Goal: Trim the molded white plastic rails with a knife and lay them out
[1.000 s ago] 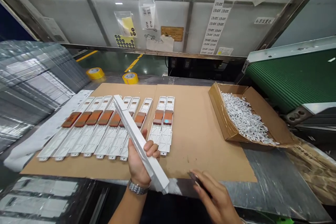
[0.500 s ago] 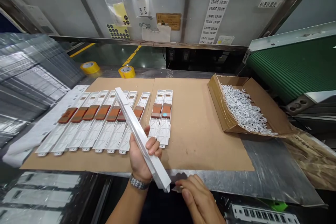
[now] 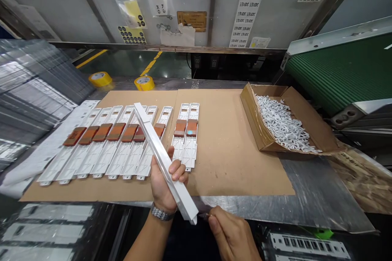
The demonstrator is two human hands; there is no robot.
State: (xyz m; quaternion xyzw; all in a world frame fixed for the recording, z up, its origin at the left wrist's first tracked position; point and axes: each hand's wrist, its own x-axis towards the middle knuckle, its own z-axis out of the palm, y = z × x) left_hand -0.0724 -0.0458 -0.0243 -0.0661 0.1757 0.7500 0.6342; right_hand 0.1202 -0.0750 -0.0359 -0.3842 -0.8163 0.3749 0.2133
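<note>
"White strip (image 3: 163, 162): where is it?"
"Slanted over the cardboard's (image 3: 235, 147) front edge, left hand (image 3: 163, 189) clamped around it."
"Right hand (image 3: 232, 232)?"
"Pinched together on a small, blurred tool (image 3: 204, 215) beside the strip's lower end."

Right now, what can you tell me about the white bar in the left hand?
The white bar is long, narrow and apparently plastic, with a small step near its far end. Gripped in the left hand, it slants from far left to near right, its near end beside the right hand's thin tool; contact there is unclear.
</note>
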